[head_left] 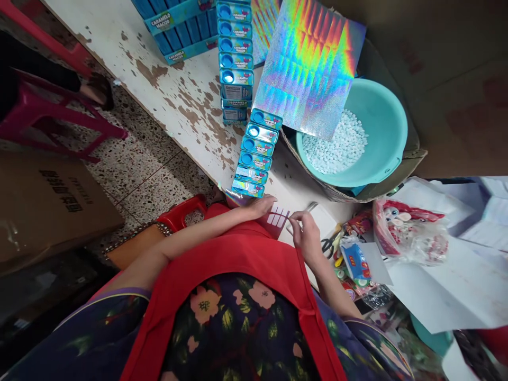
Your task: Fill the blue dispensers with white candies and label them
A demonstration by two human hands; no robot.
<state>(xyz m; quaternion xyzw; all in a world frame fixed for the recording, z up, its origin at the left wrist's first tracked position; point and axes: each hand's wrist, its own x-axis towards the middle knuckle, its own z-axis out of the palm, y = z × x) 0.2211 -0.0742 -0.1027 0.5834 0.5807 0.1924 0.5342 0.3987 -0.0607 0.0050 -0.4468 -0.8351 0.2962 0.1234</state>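
Observation:
My left hand [260, 205] rests at the table's near edge, its fingers lying on a small red sheet with white strips [277, 218]. My right hand [306, 234] is pinched closed just right of that sheet, gripping a thin strip I cannot name. A row of blue candy boxes [254, 160] runs away from my left hand across the worn white table [174, 90]. Above them a holographic sheet [307, 69] leans over a teal basin [391, 137] holding small white candies [337, 145].
More blue boxes [235, 58] are stacked at the table's far end. Scissors [328, 245], small packets and a plastic bag of toys [408, 230] lie at right on white paper. A cardboard box [43, 201] and pink stools [47, 111] stand on the floor at left.

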